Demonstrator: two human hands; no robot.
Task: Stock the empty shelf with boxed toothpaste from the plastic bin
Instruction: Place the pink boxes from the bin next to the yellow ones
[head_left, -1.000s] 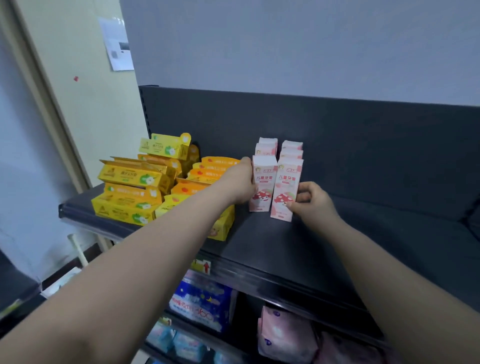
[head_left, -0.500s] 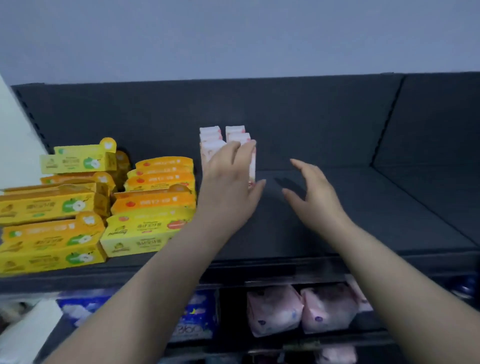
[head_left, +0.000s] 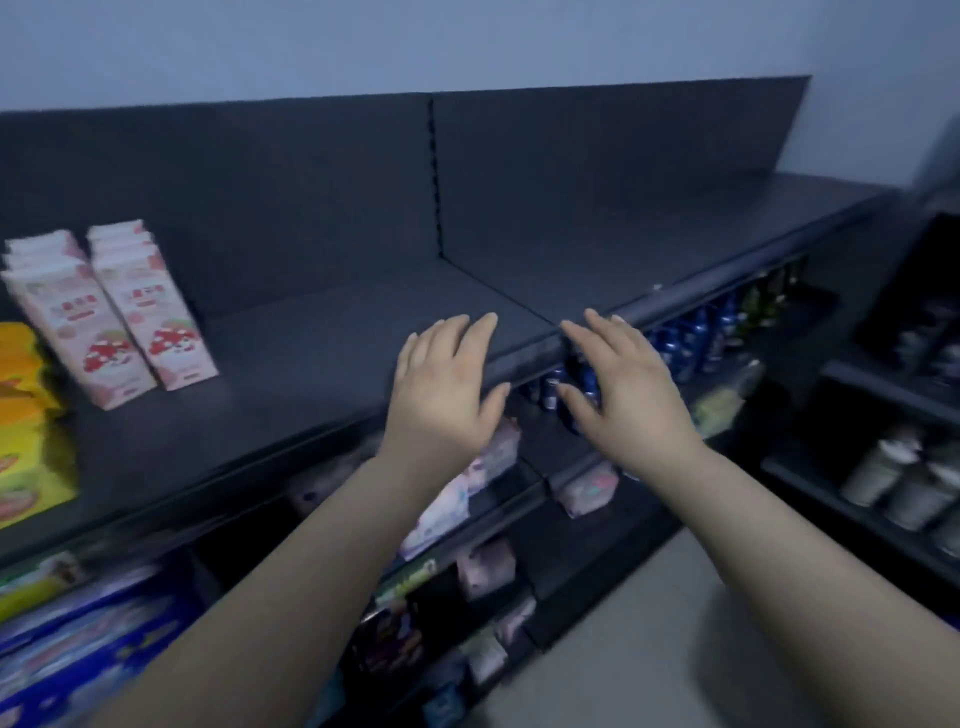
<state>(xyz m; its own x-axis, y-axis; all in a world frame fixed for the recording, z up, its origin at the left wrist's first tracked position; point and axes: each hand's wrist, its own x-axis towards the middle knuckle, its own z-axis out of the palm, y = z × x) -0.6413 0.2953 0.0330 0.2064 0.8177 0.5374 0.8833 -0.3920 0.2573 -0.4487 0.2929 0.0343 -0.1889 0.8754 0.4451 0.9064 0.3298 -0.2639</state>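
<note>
left hand: i see it flat, fingers spread, holding nothing, over the shelf edge
right hand: same, empty
pink toothpaste boxes: upright, far left on the shelf

Stocked lower tiers under a grey wall
Pink soft packs and blue packages lie below; blue bottles stand farther right, pale containers on a neighbouring rack.

One head-worn camera looks forward and down, close above the shelf, apparently tilted.
</note>
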